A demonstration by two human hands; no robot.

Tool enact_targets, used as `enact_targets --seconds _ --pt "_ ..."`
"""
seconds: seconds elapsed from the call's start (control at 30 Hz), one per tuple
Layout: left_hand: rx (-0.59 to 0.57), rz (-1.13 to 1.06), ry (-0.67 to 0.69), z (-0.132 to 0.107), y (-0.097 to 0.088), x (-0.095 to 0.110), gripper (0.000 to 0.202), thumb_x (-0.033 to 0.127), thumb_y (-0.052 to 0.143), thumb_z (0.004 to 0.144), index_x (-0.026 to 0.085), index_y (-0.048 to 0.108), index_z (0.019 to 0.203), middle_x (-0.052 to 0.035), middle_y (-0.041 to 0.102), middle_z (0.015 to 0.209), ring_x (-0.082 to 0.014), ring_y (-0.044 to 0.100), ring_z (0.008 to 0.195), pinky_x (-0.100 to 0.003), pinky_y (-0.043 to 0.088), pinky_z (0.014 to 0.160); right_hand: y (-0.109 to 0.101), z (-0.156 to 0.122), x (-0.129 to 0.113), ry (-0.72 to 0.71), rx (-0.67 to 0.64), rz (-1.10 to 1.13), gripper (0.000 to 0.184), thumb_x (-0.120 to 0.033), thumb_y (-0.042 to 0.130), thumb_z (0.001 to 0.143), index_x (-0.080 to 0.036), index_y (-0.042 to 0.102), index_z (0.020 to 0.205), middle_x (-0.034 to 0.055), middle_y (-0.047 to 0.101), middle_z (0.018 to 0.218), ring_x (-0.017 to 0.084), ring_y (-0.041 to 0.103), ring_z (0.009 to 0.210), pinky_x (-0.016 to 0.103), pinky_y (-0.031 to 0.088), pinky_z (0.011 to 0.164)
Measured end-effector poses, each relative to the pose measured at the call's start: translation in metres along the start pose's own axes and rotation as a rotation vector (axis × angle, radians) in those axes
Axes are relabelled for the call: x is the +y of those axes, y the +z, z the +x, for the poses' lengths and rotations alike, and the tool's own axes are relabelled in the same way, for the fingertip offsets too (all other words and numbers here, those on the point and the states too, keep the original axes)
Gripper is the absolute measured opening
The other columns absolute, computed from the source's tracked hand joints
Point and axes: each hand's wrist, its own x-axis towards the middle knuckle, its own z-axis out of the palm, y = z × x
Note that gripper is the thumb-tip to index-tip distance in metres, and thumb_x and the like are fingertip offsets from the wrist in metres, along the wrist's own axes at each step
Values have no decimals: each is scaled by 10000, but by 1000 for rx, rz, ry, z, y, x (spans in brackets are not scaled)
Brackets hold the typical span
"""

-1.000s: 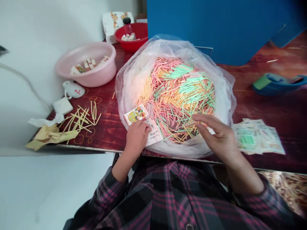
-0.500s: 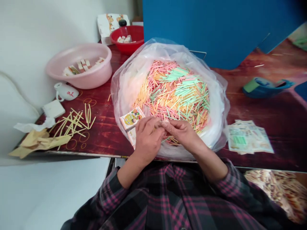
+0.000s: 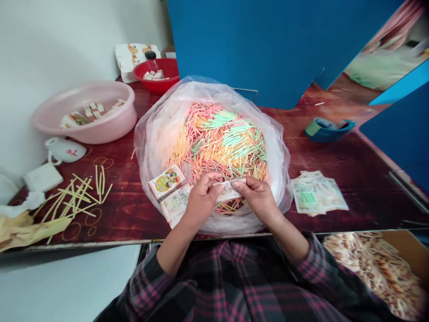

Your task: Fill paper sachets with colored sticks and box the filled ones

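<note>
Between my two hands is a small folded paper strip (image 3: 229,191) with faint print. Its left end is pinched by the thumb and fingers of my left hand (image 3: 203,199). The thumb of my right hand (image 3: 259,199) presses on the other end, its fingers curled behind. Both hands are over the near side of a clear plastic bag (image 3: 150,134), rolled open and full of short thin sticks (image 3: 231,138) in pink, orange and mint green. Left of my left hand, a stack of colourful printed cards (image 3: 167,181) and paler printed papers (image 3: 176,205) rest against the bag.
To the left are a pink basin (image 3: 120,118) with small packets, a white mug (image 3: 67,150) on its side and loose yellow sticks (image 3: 75,194). Printed papers (image 3: 320,194) and a blue tape dispenser (image 3: 330,132) lie right. A blue panel (image 3: 241,49) stands behind, near a red basin (image 3: 170,82).
My hands have drawn slightly apart, and the printed strip between them now shows. The whole view has swung to the right, bringing more of the table's right side into sight.
</note>
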Motion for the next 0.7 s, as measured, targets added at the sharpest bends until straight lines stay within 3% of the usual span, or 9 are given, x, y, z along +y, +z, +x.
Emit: enact_targets --seconds 0.13,0.23,0.3,0.37,0.43,0.57,0.7 --pt "0 105 41 2 3 -2 182 345 627 894 234 662 1033 -8 728 904 -163 667 790 -287 538 724 -2 1 3 -153 42 -188 542 -666 630 869 -218 536 581 -38 431 547 116 371 559 269 342 539" --pt "-9 206 134 7 1 -3 133 348 665 882 222 706 896 -11 729 856 -167 664 799 -292 532 748 -10 12 2 -262 -78 -339 576 -647 568 928 -216 511 552 -36 420 527 115 388 539 270 337 530" --pt "45 249 236 10 -2 -4 130 324 663 883 218 713 826 -22 725 849 -176 663 837 -312 529 805 -20 27 -1 -356 -137 -449 511 -575 547 966 -214 590 607 -14 531 570 134 489 573 275 407 575" --pt "100 267 305 13 -4 -5 131 307 660 886 217 719 811 -36 732 877 -184 666 877 -330 524 846 -32 48 -4 -470 -90 -591 330 -431 541 987 -210 730 831 49 722 796 190 645 760 319 515 741" --pt "127 264 311 14 -5 -7 136 302 658 889 215 718 804 -40 734 878 -184 667 871 -331 525 835 -43 69 -9 -550 -36 -815 280 -250 520 966 -187 754 1106 125 771 1120 254 684 1035 401 520 952" --pt "137 229 233 14 -3 -10 125 290 659 873 206 718 802 -31 716 824 -170 663 798 -301 526 753 -52 100 -16 -522 -127 -1302 485 -70 457 913 -134 662 1348 180 615 1485 354 574 1272 515 445 1045" --pt "129 175 157 14 -1 -11 125 299 661 865 201 718 812 -21 722 799 -159 662 751 -285 525 711 -48 116 -21 -545 -232 -1468 562 -62 418 926 -140 556 1465 155 528 1584 381 507 1322 543 408 1025"
